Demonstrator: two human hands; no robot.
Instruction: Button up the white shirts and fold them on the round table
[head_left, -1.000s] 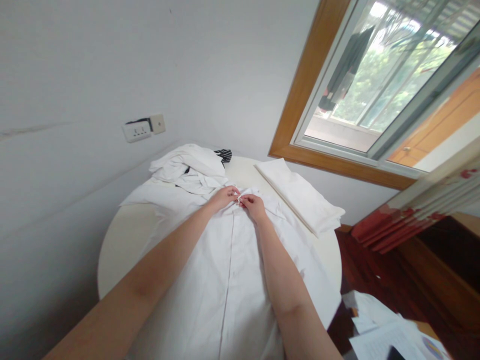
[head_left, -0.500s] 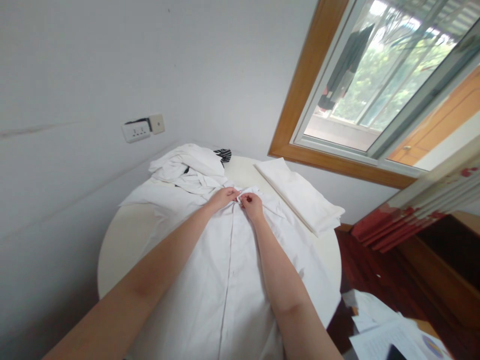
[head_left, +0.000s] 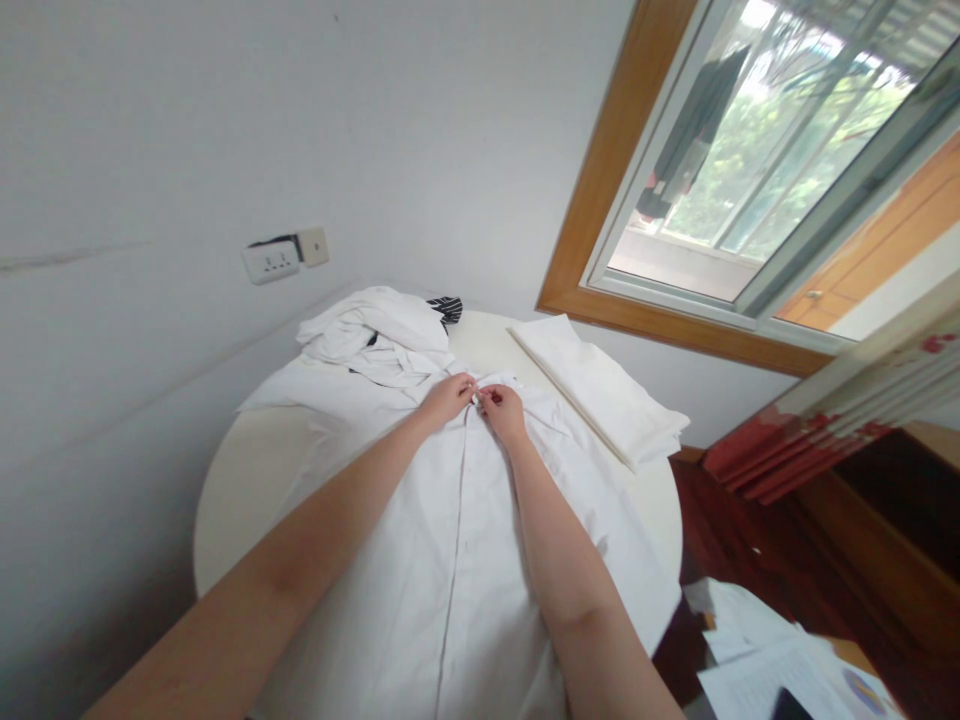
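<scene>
A white button-front shirt lies spread over a round cream table, its collar end away from me and its front placket running toward me. At the collar, my left hand pinches the fabric near the top of the placket. Close against it, my right hand pinches the other side of the same spot, the fingertips of both hands nearly touching. Any button between the fingers is too small to make out.
A crumpled heap of white clothing sits at the table's back left, with a black striped cloth behind it. A folded white garment lies at the right. Papers are lower right; a wall socket is behind.
The fingers of both hands have shifted slightly at the collar, still pinching the fabric. The shirt and the other garments have stayed where they were.
</scene>
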